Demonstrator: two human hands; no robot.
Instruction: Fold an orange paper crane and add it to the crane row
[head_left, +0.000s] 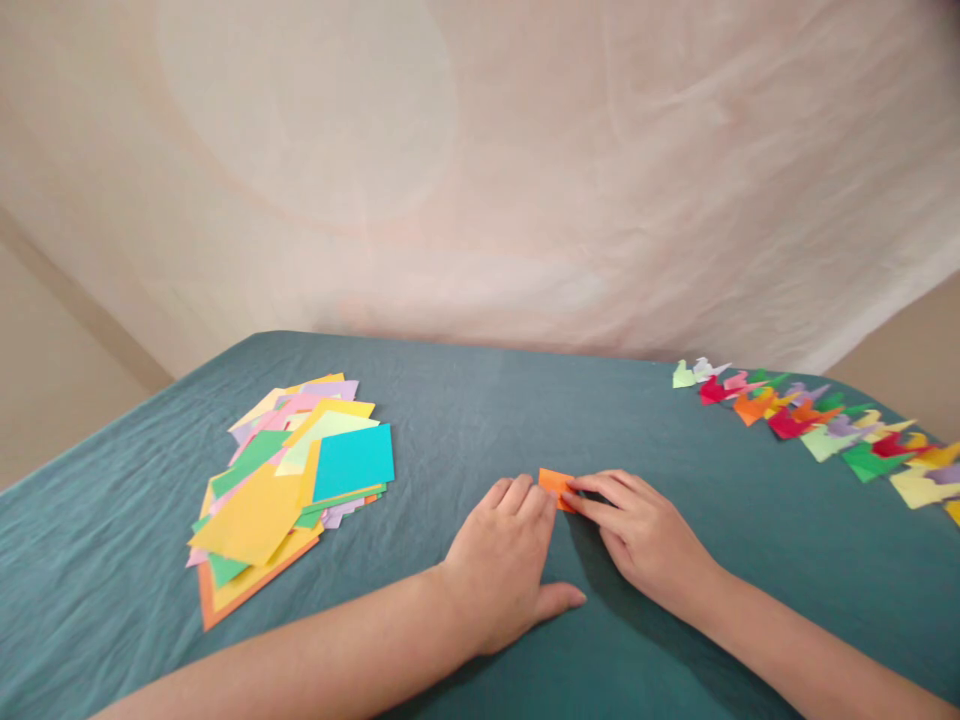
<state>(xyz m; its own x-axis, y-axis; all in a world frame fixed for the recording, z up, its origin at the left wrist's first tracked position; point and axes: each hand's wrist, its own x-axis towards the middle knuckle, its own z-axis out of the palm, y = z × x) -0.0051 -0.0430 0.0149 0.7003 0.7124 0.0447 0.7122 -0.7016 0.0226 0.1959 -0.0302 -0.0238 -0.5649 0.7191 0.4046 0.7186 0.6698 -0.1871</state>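
A small folded piece of orange paper (553,483) lies on the cloth-covered table between my two hands. My left hand (510,560) presses on its left side with curled fingers, its thumb stretched out to the right and off the paper. From the right, the fingertips of my right hand (637,520) close on the paper's right edge. Both hands cover part of the paper, so its full folded shape is hidden.
To the left lies a loose pile of coloured paper sheets (255,515), with a blue sheet (354,462) on top at its right. Several small folded paper birds (825,437) stand in rows along the right side. A pale cloth (480,180) hangs behind the dark green tablecloth (465,410).
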